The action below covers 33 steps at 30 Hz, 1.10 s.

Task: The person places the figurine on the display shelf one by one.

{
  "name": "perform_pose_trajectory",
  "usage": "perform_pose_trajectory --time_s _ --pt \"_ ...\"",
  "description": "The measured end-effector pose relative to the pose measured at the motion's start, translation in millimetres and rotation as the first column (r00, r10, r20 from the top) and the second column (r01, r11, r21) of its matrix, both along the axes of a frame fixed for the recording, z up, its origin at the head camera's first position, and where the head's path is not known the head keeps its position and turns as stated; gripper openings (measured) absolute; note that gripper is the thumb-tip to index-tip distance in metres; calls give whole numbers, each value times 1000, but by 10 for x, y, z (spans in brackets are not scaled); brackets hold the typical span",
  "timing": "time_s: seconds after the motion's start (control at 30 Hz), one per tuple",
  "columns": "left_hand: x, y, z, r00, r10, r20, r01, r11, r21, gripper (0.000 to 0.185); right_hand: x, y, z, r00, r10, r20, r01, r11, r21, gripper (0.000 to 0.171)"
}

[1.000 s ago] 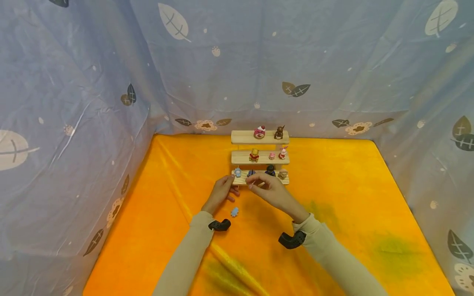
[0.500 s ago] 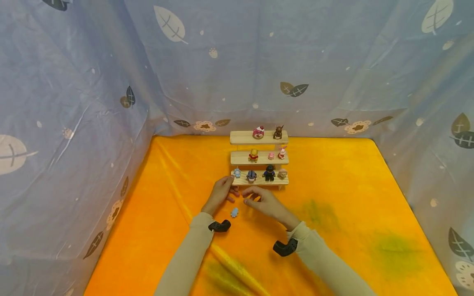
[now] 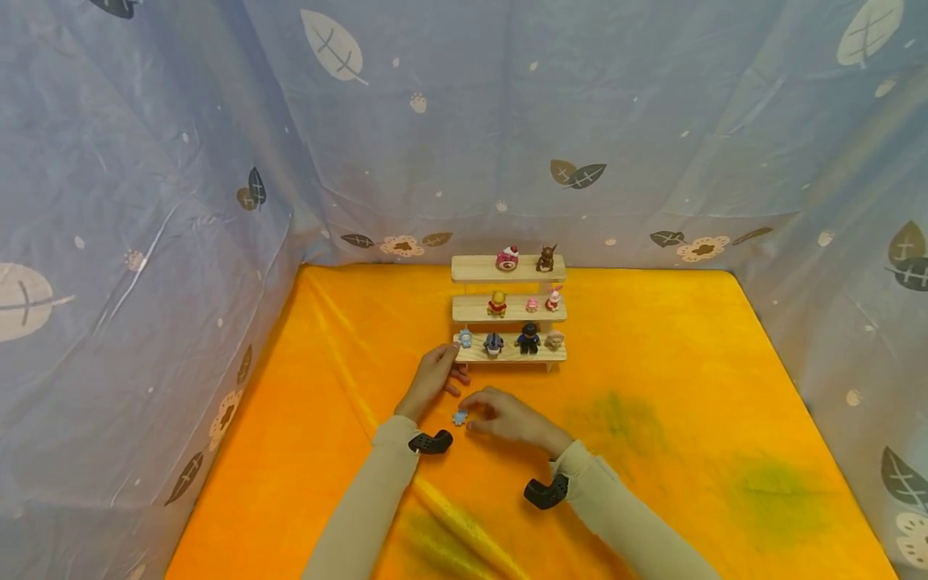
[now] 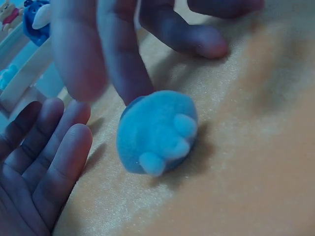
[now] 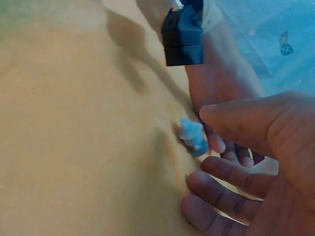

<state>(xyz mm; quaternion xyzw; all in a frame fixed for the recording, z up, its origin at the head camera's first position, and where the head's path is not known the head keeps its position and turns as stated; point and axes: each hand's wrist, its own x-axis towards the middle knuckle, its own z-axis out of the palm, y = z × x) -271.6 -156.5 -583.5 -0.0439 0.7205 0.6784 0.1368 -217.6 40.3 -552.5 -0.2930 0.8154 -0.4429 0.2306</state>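
A: What is seen nearest?

B: The right hand [image 3: 500, 416] is lowered over the orange table [image 3: 652, 451], fingers [image 4: 123, 64] loosely curved and spread round a small blue figure [image 3: 460, 417]. In the left wrist view one fingertip is seen touching the figure's back; a closed pinch is not shown, so nothing is judged to be held.

A: And the figure itself?

B: It is lying on the table, tipped over, between the two hands and just in front of the stand.

A: The left hand [image 3: 435, 374]?

B: It is rested beside the bottom step's left end, fingers relaxed and straightish, with nothing gripped.

A: What is shown further back?

B: A three-step wooden stand [image 3: 509, 310] is set near the grey leaf-print curtain [image 3: 507, 121]. Four figures are counted on the bottom step, three on the middle, two on top.

A: How far along is the work judged to be?

B: Nine figures are already placed. One is left on the table, touched but not yet lifted.
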Motion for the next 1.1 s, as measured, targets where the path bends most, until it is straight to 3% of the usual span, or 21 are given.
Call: perform_pose_trajectory --time_s 0.47,0.63,0.87,1.1 --pt "-9 13 51 1000 -13 1 13 1000 -3 50 2 -95 -71 994 24 -106 -14 996 86 27" --pt "-15 9 54 1000 -9 -17 9 1000 -10 50 -4 -149 -72 991 20 -135 -4 994 113 37" --pt "2 -5 21 1000 -2 2 2 1000 2 50 47 -202 -113 972 0 -236 58 969 239 20" --pt "2 4 7 1000 5 -7 -5 1000 0 49 92 -185 -124 970 -1 -243 65 964 258 18"
